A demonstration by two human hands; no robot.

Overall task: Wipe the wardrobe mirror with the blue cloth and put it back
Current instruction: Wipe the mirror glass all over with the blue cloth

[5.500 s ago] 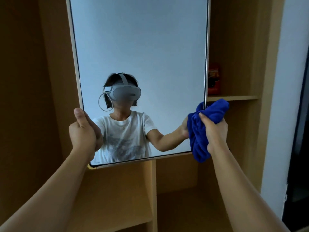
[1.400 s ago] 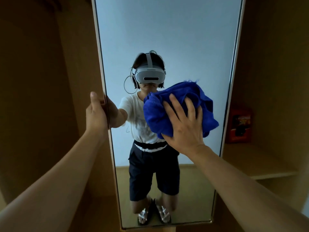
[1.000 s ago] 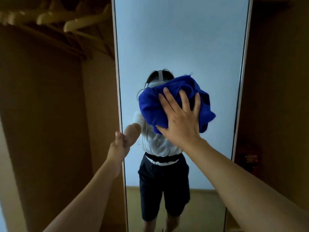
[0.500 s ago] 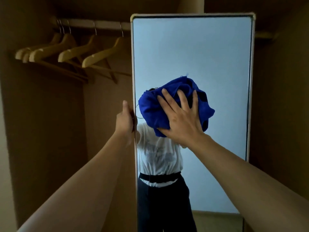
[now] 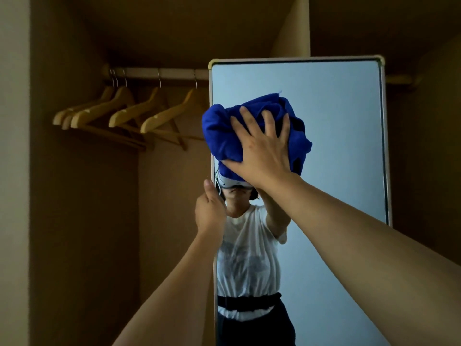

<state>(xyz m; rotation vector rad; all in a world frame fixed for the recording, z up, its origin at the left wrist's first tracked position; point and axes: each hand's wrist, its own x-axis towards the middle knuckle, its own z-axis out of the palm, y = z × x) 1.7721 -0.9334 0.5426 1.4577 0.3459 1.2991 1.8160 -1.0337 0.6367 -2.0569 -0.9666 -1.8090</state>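
The tall wardrobe mirror (image 5: 344, 126) stands upright in a pale frame, its top edge in view. A bunched blue cloth (image 5: 222, 131) lies against the glass near the mirror's upper left. My right hand (image 5: 262, 151) presses the cloth flat on the glass with fingers spread. My left hand (image 5: 209, 211) grips the mirror's left edge below the cloth, thumb pointing up. A person's reflection shows in the lower glass.
Several wooden hangers (image 5: 119, 113) hang on a rail (image 5: 159, 73) inside the open wardrobe to the left of the mirror. Brown wardrobe panels (image 5: 82, 221) close in on the left, right and above.
My right hand has slid the cloth up and to the left across the glass. The view has tilted up, showing the mirror's top and the hanger rail. My left hand stays on the edge.
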